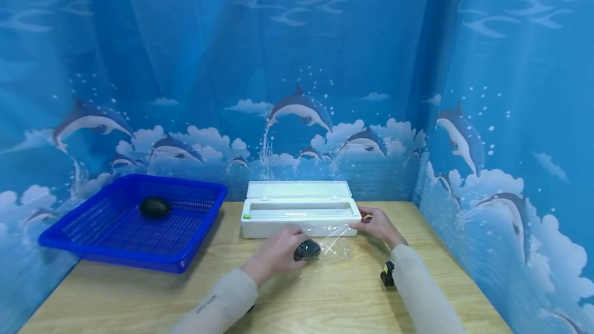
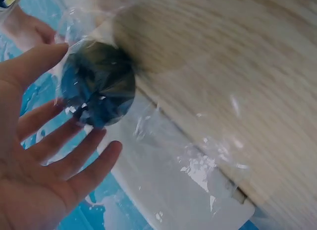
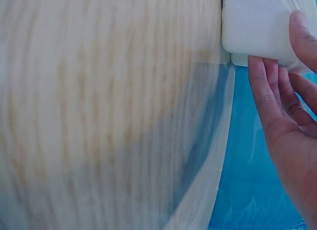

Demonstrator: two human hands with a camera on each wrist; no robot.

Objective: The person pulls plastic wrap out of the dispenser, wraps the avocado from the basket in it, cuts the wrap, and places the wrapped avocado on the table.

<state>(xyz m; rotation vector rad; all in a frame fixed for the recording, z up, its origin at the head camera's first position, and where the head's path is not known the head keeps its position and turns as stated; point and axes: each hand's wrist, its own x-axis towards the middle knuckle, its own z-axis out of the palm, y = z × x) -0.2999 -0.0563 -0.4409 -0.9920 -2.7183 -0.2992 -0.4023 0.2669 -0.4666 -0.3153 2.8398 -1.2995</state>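
My left hand (image 1: 280,251) holds a dark avocado (image 1: 307,249) between thumb and fingers, in front of the white cling film dispenser (image 1: 297,229). Clear cling film (image 1: 337,245) covers the avocado (image 2: 99,84) and stretches from it toward the dispenser's right end. There, my right hand (image 1: 378,226) grips the corner. In the right wrist view its thumb (image 3: 301,34) lies on the white box near wrinkled film, while its fingers (image 3: 262,86) reach against the end. The dispenser's lid (image 1: 299,189) stands raised at the back, and a green slider (image 1: 247,216) sits at the left.
A blue plastic basket (image 1: 181,261) stands at the left of the wooden table (image 1: 325,303), with another dark avocado (image 1: 155,207) inside. Behind the table hangs a blue dolphin-print curtain (image 1: 223,76), which also runs along the right side.
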